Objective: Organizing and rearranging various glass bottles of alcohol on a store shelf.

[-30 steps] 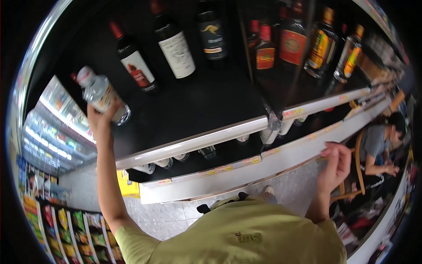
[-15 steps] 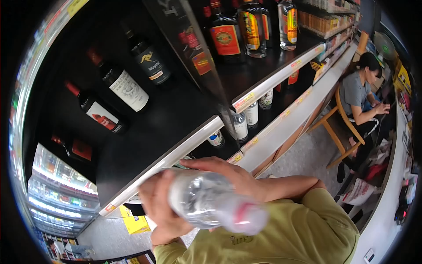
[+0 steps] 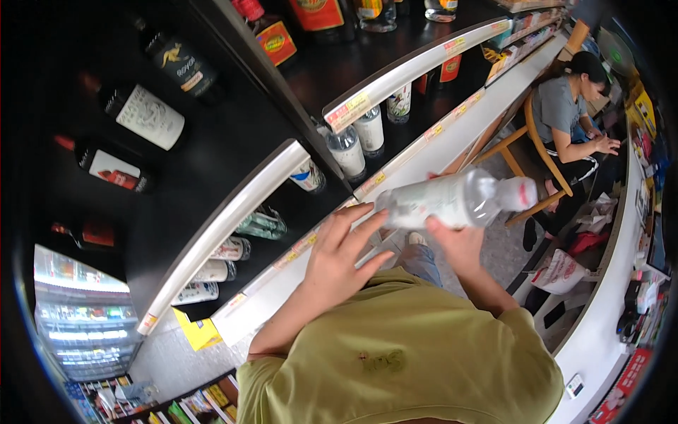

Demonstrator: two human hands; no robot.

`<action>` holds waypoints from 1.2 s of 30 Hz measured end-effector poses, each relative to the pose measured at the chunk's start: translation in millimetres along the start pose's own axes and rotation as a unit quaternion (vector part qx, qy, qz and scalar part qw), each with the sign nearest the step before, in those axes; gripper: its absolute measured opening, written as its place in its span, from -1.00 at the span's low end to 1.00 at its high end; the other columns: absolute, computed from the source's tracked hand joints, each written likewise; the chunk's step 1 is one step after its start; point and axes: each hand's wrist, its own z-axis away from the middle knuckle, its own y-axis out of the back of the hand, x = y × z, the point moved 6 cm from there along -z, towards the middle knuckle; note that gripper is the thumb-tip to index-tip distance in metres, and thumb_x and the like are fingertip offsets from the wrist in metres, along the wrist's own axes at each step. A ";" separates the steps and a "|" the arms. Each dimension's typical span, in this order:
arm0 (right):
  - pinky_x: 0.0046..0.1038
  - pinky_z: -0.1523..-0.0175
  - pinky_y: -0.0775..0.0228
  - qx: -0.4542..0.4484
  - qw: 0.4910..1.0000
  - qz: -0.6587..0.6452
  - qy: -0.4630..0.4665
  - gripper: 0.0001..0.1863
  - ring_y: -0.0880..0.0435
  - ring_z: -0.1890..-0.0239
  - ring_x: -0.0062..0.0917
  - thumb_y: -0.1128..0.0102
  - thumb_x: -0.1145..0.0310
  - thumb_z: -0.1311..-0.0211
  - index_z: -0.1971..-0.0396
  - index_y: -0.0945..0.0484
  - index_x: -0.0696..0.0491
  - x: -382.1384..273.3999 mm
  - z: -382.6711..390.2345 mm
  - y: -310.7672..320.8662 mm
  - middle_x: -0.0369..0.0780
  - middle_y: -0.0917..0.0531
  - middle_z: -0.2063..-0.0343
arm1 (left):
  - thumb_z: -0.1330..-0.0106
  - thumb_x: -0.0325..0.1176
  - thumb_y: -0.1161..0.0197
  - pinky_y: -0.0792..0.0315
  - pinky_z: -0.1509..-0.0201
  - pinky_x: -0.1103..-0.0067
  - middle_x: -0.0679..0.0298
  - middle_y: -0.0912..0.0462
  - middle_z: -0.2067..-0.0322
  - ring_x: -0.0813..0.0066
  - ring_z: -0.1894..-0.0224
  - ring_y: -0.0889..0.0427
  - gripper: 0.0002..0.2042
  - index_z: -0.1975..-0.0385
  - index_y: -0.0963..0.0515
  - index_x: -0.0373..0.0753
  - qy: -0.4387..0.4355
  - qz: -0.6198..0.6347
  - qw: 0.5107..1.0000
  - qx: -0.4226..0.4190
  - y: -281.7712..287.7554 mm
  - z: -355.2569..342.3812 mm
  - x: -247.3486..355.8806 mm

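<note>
My right hand (image 3: 458, 244) is wrapped round a clear bottle (image 3: 441, 200) with a pale label and a whitish cap with a red band. The bottle lies nearly level in front of my chest, its neck toward the right. Close to the bottle's base is my left hand (image 3: 341, 251), its fingers spread; whether the fingertips touch the bottle is hard to tell. Ahead, on the lower shelf, clear bottles with white labels (image 3: 347, 152) stand beside one with a blue and white label (image 3: 308, 177).
Dark wine bottles (image 3: 150, 116) stand on the black upper shelf at left. White shelf edges (image 3: 233, 226) with price tags run diagonally nearby. At right a person (image 3: 561, 116) sits on a wooden chair (image 3: 534, 145) by a white counter (image 3: 600, 321). A yellow box (image 3: 198, 330) is at lower left.
The bottle has moved right and away from my body, turning nearly level. My left hand has opened and come off it, while my right hand holds it. The view has shifted, showing more lower shelf.
</note>
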 end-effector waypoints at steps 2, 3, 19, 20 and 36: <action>-0.39 -0.14 -0.45 0.068 0.995 0.052 -0.045 -0.45 -0.62 0.01 -0.44 -0.42 0.52 -0.09 -0.09 -0.43 0.28 9.0 -4.4 24.6 -0.10 -0.62 0.01 | -0.01 -0.46 -0.51 -0.50 -0.09 0.38 0.08 -0.52 -0.10 0.11 -0.07 -0.57 -0.49 -0.05 -0.56 -0.27 0.065 0.026 0.997 -0.014 -8.1 19.8 -24.5; -0.43 -0.10 -0.46 0.091 0.990 0.088 -0.063 -0.53 -0.64 0.07 -0.48 -0.38 0.54 -0.13 -0.05 -0.48 0.30 14.1 -6.0 36.8 -0.13 -0.66 0.07 | -0.04 -0.47 -0.49 -0.50 -0.09 0.39 0.08 -0.56 -0.04 0.10 -0.07 -0.58 -0.53 -0.02 -0.57 -0.27 0.094 0.032 0.995 -0.003 -7.2 28.5 -33.1; -0.29 -0.23 -0.40 0.005 0.987 0.139 -0.083 -0.46 -0.61 -0.06 -0.33 -0.26 0.54 -0.21 -0.18 -0.34 0.36 53.9 2.0 1.4 -0.01 -0.59 -0.04 | -0.18 -0.39 -0.40 -0.51 -0.04 0.36 0.09 -0.61 0.07 0.07 0.02 -0.62 -0.64 0.00 -0.59 -0.25 0.327 0.065 0.939 0.083 -7.1 125.8 -84.3; -0.29 -0.24 -0.40 -0.016 0.994 0.077 -0.071 -0.41 -0.58 -0.10 -0.32 -0.27 0.62 -0.15 -0.20 -0.32 0.35 53.4 4.3 -12.9 0.00 -0.57 -0.07 | -0.18 -0.38 -0.40 -0.51 -0.04 0.36 0.09 -0.61 0.07 0.07 0.02 -0.62 -0.64 0.00 -0.59 -0.25 0.322 0.064 0.940 0.090 -6.5 127.6 -85.5; -0.18 -0.27 -0.44 -0.124 0.992 -0.019 0.032 -0.18 -0.46 -0.25 -0.22 -0.42 0.64 0.03 -0.27 -0.18 0.23 -11.1 -23.0 -63.8 0.01 -0.44 -0.18 | -0.13 -0.46 -0.43 -0.50 -0.04 0.39 0.06 -0.65 0.10 0.07 0.04 -0.64 -0.66 0.07 -0.61 -0.30 0.307 0.051 0.939 0.145 9.2 150.4 -98.9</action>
